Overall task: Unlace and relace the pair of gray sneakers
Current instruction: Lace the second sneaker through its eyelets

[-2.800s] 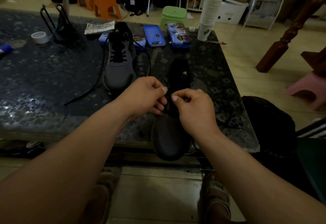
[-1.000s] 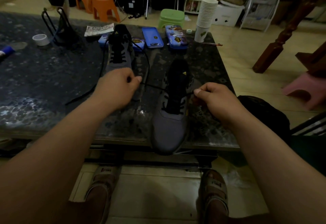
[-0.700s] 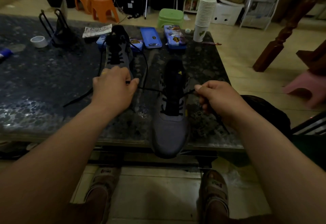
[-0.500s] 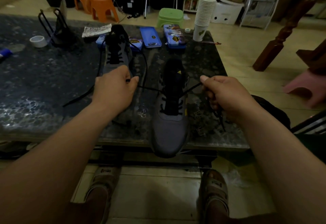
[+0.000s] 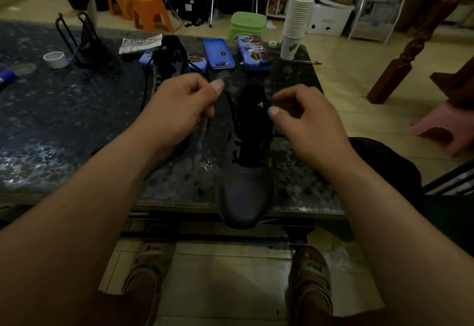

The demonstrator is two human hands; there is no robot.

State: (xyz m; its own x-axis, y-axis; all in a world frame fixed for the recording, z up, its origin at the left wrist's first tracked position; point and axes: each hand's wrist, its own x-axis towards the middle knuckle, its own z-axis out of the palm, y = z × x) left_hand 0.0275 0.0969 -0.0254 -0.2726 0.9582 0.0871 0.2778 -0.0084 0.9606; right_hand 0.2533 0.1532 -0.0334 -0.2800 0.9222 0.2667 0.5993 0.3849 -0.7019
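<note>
While pinching the black lace (image 5: 208, 124) in the left hand (image 5: 184, 110), fingers curled close round it, hovering just left of the near gray sneaker (image 5: 243, 192). Sneaker's toe out past the table (image 5: 64, 133) edge. Right hand (image 5: 307, 123) above the tongue, fingers curled narrow; cannot tell whether holding lace. Far gray sneaker (image 5: 171, 59) behind the left hand.

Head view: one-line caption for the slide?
Left hand pinches the black lace beside the near gray sneaker on the table; right hand hovers curled alongside.
</note>
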